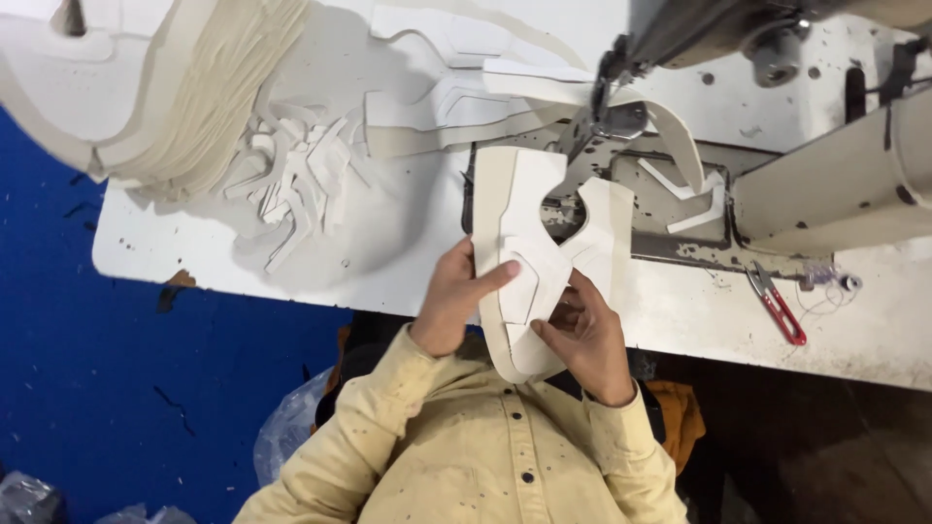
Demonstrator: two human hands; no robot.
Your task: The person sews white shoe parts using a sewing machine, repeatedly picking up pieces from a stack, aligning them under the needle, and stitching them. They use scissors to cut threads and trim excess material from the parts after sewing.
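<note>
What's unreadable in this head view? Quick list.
- Sewing machine: head cut off by the top edge; needle too dark to make out.
- Stack of cut pieces: runs off the top-left edge.
- White shoe upper: lower end hidden behind left hand and right hand.
- Red thread snips: blades too small to read.

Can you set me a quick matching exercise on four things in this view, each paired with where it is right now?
Things:
1. white cut piece
2. red-handled snips
3. stack of cream cut pieces
4. loose white offcuts

Places:
A. piled at the table's far left, above the blue floor
B. held between the left hand and right hand, in front of the sewing machine
C. scattered on the white table, right of the stack
D. lying on the table at the right, near its front edge

Pairs: 1-B, 2-D, 3-A, 4-C
</note>
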